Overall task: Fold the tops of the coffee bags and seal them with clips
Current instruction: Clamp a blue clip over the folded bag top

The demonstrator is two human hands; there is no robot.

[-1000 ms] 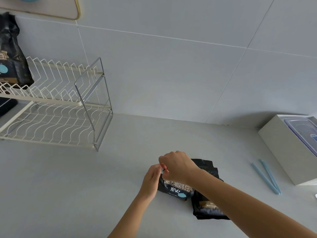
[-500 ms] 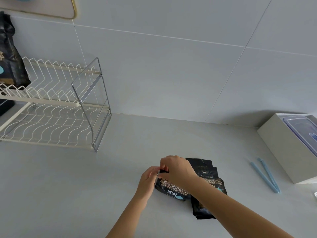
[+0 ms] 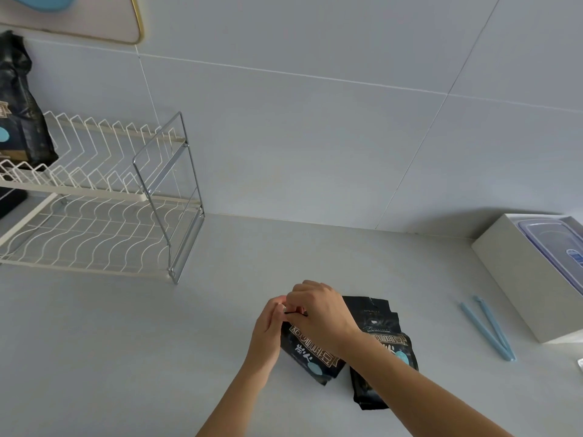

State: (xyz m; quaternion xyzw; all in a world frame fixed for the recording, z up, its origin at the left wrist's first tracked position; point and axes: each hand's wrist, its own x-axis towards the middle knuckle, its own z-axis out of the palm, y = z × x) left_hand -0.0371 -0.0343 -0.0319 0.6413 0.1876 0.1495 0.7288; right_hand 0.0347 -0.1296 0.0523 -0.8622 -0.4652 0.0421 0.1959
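Open counter (image 3: 126,342) surrounds; left hand (image 3: 268,329) and right hand (image 3: 318,313) grip pinches coffee bag (image 3: 310,357) top edge.

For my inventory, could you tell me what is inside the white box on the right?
The white box holds a clear lidded plastic container. The frame edge cuts it off, and its contents cannot be seen.

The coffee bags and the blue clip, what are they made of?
The coffee bags look like black crinkly plastic or foil film, slightly shiny, with printed labels. The blue clip looks like smooth matte plastic: two thin, straight, evenly coloured sticks joined at one end.
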